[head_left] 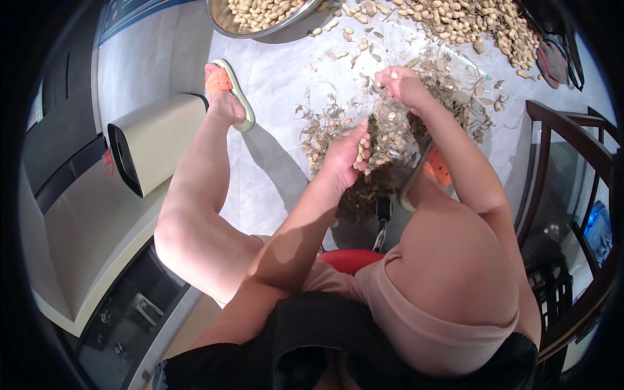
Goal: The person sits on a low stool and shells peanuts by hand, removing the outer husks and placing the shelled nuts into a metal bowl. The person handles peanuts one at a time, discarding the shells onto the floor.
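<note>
Several unshelled peanuts point(360, 152) sit in the curled fingers of my left hand point(345, 153), over a heap of dry plant debris and peanuts point(317, 139) on the floor. Farther out and to the right, my right hand point(403, 88) pinches a pale peanut point(378, 84) at its fingertips. Another small pale piece point(394, 75) shows by its knuckles. Brown dried leaves and stems point(446, 87) lie beside and under the right wrist.
A metal bowl of peanuts point(287, 30) stands at the far left. A large peanut pile point(468, 24) spreads at the far right, near a dark grey cloth item point(552, 61). A cream bin point(156, 141) stands left; a dark wooden chair point(568, 126) stands right. Slippered feet flank the debris.
</note>
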Demonstrator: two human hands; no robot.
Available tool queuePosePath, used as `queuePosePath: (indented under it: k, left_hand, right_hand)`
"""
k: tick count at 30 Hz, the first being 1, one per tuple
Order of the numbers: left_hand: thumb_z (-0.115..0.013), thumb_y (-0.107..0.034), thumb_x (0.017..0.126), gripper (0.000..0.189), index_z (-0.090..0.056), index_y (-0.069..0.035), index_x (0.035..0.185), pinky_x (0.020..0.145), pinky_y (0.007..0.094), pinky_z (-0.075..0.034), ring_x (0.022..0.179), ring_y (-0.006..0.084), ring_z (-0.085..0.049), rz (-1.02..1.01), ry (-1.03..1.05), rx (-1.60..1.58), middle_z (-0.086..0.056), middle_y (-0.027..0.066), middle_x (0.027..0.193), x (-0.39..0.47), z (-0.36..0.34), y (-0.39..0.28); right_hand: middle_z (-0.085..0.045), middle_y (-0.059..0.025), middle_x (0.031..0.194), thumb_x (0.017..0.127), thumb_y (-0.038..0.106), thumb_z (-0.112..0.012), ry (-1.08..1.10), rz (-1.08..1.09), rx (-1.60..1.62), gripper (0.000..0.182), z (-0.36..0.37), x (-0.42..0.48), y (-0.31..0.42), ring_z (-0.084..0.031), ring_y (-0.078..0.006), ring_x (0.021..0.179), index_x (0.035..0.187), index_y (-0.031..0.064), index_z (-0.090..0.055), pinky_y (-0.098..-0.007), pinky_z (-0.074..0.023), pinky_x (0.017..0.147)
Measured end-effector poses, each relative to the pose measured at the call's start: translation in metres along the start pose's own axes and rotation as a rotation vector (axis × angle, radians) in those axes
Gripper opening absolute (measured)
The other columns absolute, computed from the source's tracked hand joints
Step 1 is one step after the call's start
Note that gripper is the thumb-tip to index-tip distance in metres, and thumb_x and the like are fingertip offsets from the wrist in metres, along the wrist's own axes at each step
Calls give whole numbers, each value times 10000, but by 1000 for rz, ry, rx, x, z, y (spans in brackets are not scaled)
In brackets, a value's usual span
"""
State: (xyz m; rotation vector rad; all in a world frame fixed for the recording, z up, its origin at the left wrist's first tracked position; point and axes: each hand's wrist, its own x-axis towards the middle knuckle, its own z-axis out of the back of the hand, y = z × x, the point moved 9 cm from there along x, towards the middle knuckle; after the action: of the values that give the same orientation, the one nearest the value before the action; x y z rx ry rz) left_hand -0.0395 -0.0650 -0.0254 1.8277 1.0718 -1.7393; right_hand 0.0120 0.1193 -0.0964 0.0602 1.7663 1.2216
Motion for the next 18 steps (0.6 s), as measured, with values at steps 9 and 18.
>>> queuePosePath:
  k: [9, 18]
  left_hand:
    - [-602, -354, 883, 287, -516, -108, 764, 361, 188, -267, 488, 60, -405, -226, 43, 132, -488, -28, 653, -3, -31, -41]
    - [-543, -343, 918, 257, -544, -87, 942, 379, 170, -298, 520, 58, -418, -242, 151, -109, -520, -14, 736, -3, -40, -71]
  right_hand:
    - [-570, -65, 917, 928, 126, -489, 92, 19, 786, 244, 1, -52, 24, -488, -54, 590, 1128, -14, -492, -144, -327, 406]
    - [-605, -50, 832, 895, 170, -532, 267, -8, 979, 239, -29, -65, 51, -569, -87, 638, 1082, 22, -549, -158, -369, 417]
